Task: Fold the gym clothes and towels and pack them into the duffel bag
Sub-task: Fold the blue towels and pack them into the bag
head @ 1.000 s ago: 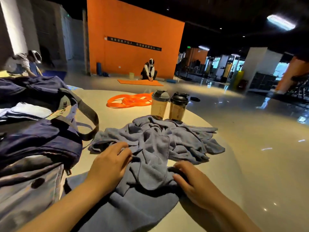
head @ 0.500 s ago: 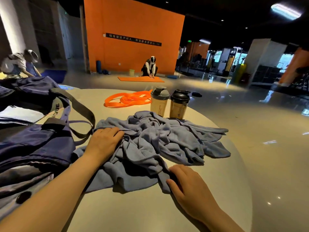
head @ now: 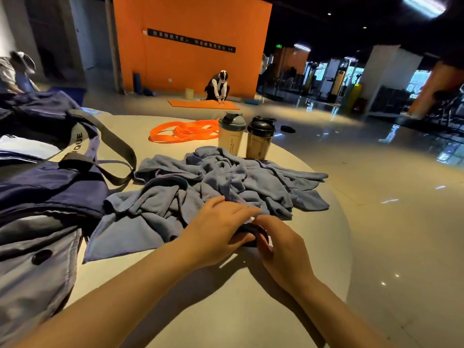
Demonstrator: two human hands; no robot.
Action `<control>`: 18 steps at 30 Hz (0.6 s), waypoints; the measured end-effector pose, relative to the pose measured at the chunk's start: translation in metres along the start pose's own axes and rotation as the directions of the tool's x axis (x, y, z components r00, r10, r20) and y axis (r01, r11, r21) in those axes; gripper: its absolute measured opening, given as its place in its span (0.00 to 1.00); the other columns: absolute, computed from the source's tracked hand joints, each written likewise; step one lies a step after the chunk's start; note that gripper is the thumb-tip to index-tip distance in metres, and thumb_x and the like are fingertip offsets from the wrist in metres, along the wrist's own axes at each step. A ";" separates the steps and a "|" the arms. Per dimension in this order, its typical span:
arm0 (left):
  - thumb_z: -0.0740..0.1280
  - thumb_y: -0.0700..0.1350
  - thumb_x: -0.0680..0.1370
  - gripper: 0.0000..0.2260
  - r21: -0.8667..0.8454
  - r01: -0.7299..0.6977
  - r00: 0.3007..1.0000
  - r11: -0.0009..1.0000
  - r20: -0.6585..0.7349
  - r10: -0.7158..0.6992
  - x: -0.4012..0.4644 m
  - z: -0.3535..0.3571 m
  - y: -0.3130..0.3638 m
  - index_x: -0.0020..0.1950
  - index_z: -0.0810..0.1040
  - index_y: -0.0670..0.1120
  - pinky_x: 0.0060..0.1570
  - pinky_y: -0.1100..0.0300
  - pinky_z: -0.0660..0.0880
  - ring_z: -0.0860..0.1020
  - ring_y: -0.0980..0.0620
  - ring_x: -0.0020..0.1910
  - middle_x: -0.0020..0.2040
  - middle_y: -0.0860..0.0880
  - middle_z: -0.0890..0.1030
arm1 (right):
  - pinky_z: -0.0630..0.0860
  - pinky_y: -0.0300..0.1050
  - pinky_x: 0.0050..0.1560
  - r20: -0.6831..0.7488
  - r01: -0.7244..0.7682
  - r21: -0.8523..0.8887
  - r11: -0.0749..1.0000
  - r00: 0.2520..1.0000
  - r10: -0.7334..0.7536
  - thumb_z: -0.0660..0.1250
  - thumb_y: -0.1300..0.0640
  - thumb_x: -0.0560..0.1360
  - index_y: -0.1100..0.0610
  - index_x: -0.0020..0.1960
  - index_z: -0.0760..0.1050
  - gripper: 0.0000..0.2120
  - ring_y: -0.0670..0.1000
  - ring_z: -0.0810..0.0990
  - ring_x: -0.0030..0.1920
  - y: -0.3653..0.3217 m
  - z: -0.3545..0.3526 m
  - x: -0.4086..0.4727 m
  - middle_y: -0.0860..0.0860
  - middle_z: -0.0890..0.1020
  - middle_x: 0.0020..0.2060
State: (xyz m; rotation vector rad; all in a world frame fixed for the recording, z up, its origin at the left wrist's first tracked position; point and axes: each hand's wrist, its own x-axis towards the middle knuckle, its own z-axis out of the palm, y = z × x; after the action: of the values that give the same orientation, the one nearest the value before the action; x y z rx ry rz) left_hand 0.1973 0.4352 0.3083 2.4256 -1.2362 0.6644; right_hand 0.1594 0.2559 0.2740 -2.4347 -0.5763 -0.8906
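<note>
A crumpled blue-grey towel (head: 175, 197) lies spread over the middle of the round beige table (head: 200, 310). My left hand (head: 218, 232) and my right hand (head: 281, 249) meet at the towel's near edge, and both pinch a bunched fold of it between them. The navy duffel bag (head: 50, 182) stands open at the left with its grey strap (head: 113, 146) looped toward the towel. White folded cloth (head: 22, 146) shows inside the bag. A grey garment (head: 32, 267) lies against the bag's near side.
Two shaker bottles (head: 231, 134) (head: 259, 138) stand just behind the towel, with orange resistance bands (head: 185, 130) to their left. The table's curved edge drops to a glossy floor on the right. A person (head: 218, 87) kneels on an orange mat far behind.
My left hand left the towel's left side and came across to its near edge beside my right hand. Both now pinch the same fold. The towel's left part has spread flatter.
</note>
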 end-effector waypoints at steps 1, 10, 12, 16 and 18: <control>0.66 0.52 0.73 0.15 -0.039 0.010 1.000 0.999 -0.001 -0.010 0.002 0.003 0.006 0.57 0.79 0.49 0.56 0.48 0.73 0.81 0.49 0.48 0.49 0.51 0.83 | 0.79 0.37 0.41 -0.056 0.025 -0.005 1.000 0.998 -0.025 0.74 0.53 0.70 0.52 0.57 0.72 0.18 0.49 0.82 0.40 -0.003 -0.003 -0.002 0.51 0.84 0.45; 0.66 0.50 0.75 0.06 -0.191 0.010 0.992 0.982 -0.125 -0.034 -0.022 -0.036 0.021 0.50 0.78 0.53 0.38 0.70 0.71 0.79 0.58 0.39 0.43 0.54 0.82 | 0.80 0.38 0.37 -0.149 0.146 -0.065 0.987 0.977 -0.155 0.68 0.52 0.73 0.51 0.54 0.70 0.12 0.50 0.81 0.37 -0.002 0.002 -0.005 0.52 0.83 0.42; 0.65 0.52 0.76 0.07 -0.250 -0.001 0.995 0.968 -0.098 -0.024 -0.042 -0.047 0.029 0.53 0.74 0.56 0.41 0.75 0.73 0.77 0.61 0.43 0.46 0.57 0.81 | 0.79 0.36 0.40 -0.130 0.214 -0.079 0.974 0.966 -0.222 0.61 0.43 0.77 0.52 0.53 0.72 0.13 0.50 0.82 0.38 -0.002 0.003 -0.003 0.52 0.83 0.43; 0.67 0.51 0.75 0.11 -0.208 -0.008 1.000 0.978 0.000 0.008 -0.085 -0.066 0.034 0.57 0.74 0.59 0.42 0.76 0.69 0.74 0.64 0.43 0.47 0.60 0.78 | 0.80 0.41 0.42 -0.023 0.331 -0.155 0.931 0.941 -0.338 0.55 0.42 0.79 0.51 0.56 0.71 0.15 0.52 0.82 0.42 -0.007 0.006 -0.001 0.54 0.83 0.47; 0.63 0.50 0.78 0.07 -0.206 0.015 1.000 0.978 -0.020 -0.020 -0.102 -0.074 0.031 0.55 0.75 0.57 0.39 0.69 0.73 0.76 0.61 0.42 0.48 0.60 0.76 | 0.80 0.44 0.45 0.028 0.383 -0.194 0.903 0.923 -0.385 0.59 0.46 0.77 0.52 0.56 0.71 0.13 0.54 0.82 0.46 -0.009 0.008 -0.001 0.55 0.82 0.50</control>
State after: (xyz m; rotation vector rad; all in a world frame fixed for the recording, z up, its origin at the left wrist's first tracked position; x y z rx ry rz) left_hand 0.1008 0.5212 0.3169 2.2507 -1.2091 0.5282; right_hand 0.1575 0.2669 0.2704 -2.5316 -1.0360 -1.1643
